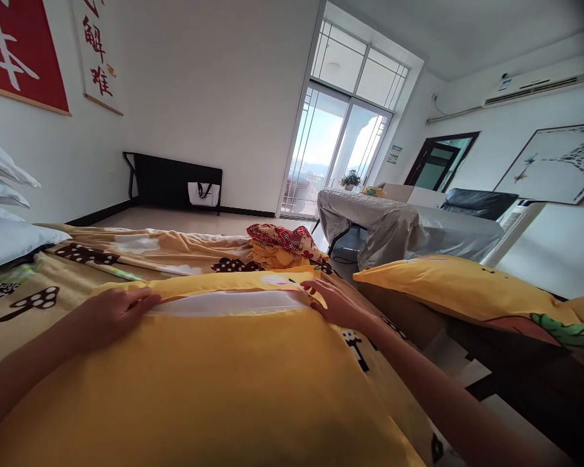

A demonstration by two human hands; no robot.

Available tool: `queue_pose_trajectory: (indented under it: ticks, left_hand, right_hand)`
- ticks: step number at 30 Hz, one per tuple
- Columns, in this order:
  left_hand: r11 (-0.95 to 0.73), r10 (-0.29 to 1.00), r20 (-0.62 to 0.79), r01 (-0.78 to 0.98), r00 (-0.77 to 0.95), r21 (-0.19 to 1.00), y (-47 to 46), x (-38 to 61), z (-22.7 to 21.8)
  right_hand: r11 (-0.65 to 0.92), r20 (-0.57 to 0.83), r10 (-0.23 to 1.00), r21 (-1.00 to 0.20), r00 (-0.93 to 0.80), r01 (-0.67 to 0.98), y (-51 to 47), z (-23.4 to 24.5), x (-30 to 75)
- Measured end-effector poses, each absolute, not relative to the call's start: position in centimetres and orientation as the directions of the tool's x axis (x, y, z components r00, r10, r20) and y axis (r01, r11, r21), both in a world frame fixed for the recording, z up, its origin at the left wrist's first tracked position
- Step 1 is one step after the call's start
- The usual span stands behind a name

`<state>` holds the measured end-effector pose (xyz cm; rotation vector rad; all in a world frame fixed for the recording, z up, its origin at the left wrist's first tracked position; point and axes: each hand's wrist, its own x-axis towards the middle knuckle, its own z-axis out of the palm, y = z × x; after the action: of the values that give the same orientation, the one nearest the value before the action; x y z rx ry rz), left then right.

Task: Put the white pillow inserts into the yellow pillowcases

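Note:
A yellow pillowcase (pixel 233 383) lies in front of me on the bed. Its far end gapes, and a strip of white pillow (pixel 224 303) shows through the slit. My left hand (pixel 114 314) is closed on the left end of the opening's edge, thumb and fingers pinched on the fabric. At the right end of the same opening, my right hand (pixel 338 303) grips the pillowcase near its corner, with its fingers bent over the flap. Part of a printed picture shows on the flap beside the right fingers.
Under the pillowcase spreads a patterned tan blanket (pixel 141 259). Folded red and yellow cloths (pixel 282 246) rest beyond it. White pillows (pixel 14 240) are stacked at left; another yellow pillow (pixel 467 292) lies at right. A plastic-covered table (pixel 394 227) stands farther back.

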<state>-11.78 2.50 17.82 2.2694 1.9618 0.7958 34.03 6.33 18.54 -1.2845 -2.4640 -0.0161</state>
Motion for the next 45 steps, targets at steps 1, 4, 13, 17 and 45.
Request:
queue_pose_trajectory:
  ticks: [1, 4, 13, 17, 45]
  left_hand:
    - [-0.183, 0.958, 0.275, 0.915, 0.084, 0.358, 2.1, -11.6, 18.3]
    - [-0.171, 0.964, 0.257, 0.91, 0.074, 0.379, 0.6, -10.4, 19.9]
    - [-0.542, 0.835, 0.106, 0.775, 0.539, 0.325, 1.3, -2.3, 20.3]
    - [-0.429, 0.89, 0.015, 0.825, 0.456, 0.368, 2.5, -3.1, 19.0]
    - [-0.048, 0.873, 0.484, 0.978, -0.056, 0.202, 4.9, -6.3, 26.7]
  right_hand:
    - [0.624, 0.377, 0.762, -0.208, -0.527, 0.753, 5.6, 18.5, 34.0]
    - [0.694, 0.406, 0.713, -0.295, -0.571, 0.657, 4.0, 18.8, 33.6]
    - [0.707, 0.145, 0.703, -0.25, -0.696, 0.662, 5.6, 17.7, 29.6]
    - [0.608, 0.032, 0.784, -0.24, -0.62, 0.756, 6.3, 15.9, 29.7]
    - [0.162, 0.453, 0.879, 0.001, -0.145, 0.987, 7.3, 24.8, 30.4]
